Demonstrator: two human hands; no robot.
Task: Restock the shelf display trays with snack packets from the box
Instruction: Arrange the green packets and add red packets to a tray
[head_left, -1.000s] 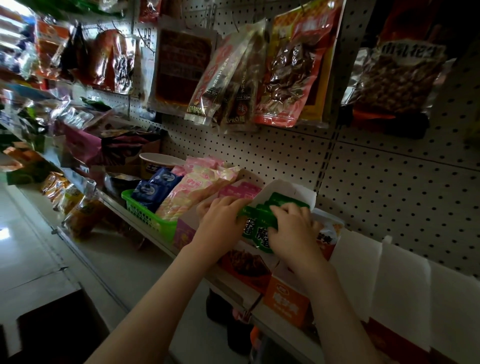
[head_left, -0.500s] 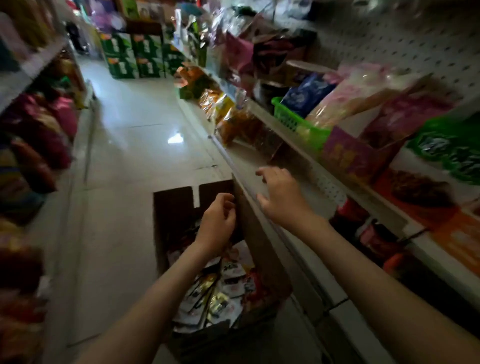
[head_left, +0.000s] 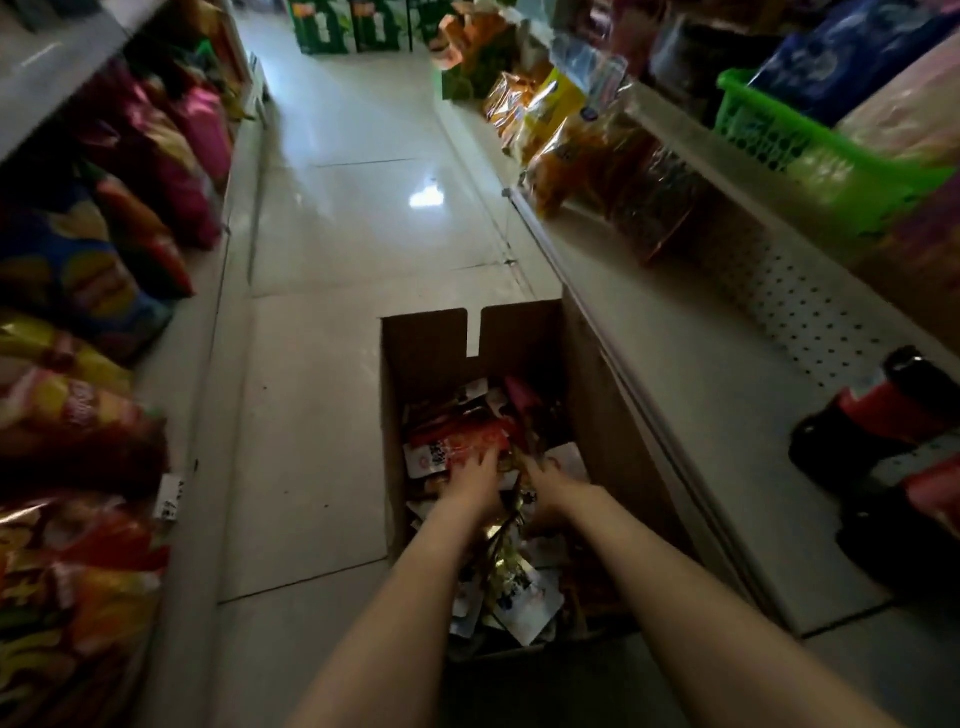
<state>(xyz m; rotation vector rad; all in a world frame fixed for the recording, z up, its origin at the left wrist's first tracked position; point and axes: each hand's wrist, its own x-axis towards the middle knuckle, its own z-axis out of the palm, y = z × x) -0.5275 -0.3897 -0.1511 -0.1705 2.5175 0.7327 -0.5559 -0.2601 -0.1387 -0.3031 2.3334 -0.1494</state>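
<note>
Low at centre frame, the cardboard box (head_left: 431, 343) of snack packets (head_left: 524, 597) sat on the floor (head_left: 311, 415). Inside it, the left hand (head_left: 475, 483) lay flat-fingered on a red packet (head_left: 457, 441); the right hand (head_left: 553, 491) was among the packets, its grip impossible to tell.

I stand on a pale, glossy tiled floor (head_left: 337, 234) catching one bright reflection (head_left: 426, 197). Grey metal shelves (head_left: 701, 395) flank me.
</note>
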